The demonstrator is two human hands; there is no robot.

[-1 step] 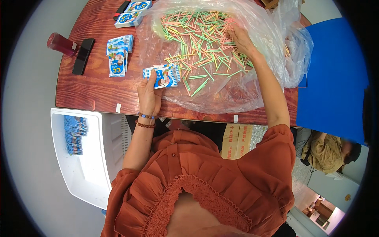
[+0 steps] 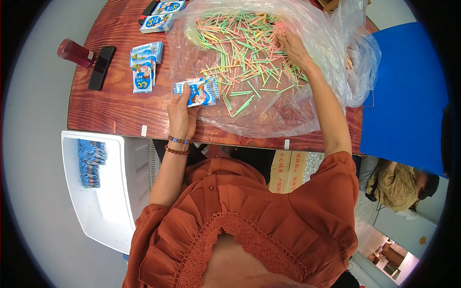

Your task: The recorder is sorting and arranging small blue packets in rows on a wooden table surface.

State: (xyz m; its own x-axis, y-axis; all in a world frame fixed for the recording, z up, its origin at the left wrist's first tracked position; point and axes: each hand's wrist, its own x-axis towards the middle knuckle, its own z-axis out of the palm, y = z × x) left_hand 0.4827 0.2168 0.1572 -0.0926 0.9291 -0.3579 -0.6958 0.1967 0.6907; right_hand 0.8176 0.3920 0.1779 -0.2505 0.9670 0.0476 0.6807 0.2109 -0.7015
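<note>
My left hand [image 2: 180,113] is closed on a few small blue-and-white packets [image 2: 202,94], held at the near left edge of a clear plastic bag [image 2: 269,126]. The thumb lies over the top one. Spread across the bag are many thin short sticks [image 2: 240,45] in pink, green and yellow. At the far right of this pile my right hand [image 2: 293,48] reaches down with bent fingers drawn together among pink sticks. Its fingertips touch the pile, and what they pinch is too small to make out.
Left on the wooden table [image 2: 91,110] lie more packets [image 2: 143,74], a black phone [image 2: 102,68] and a red bottle [image 2: 76,54]. Other packets [image 2: 157,23] sit at the far left. A white bin [image 2: 132,168] holding blue packets stands below the table's left edge. A blue board [image 2: 403,91] is at right.
</note>
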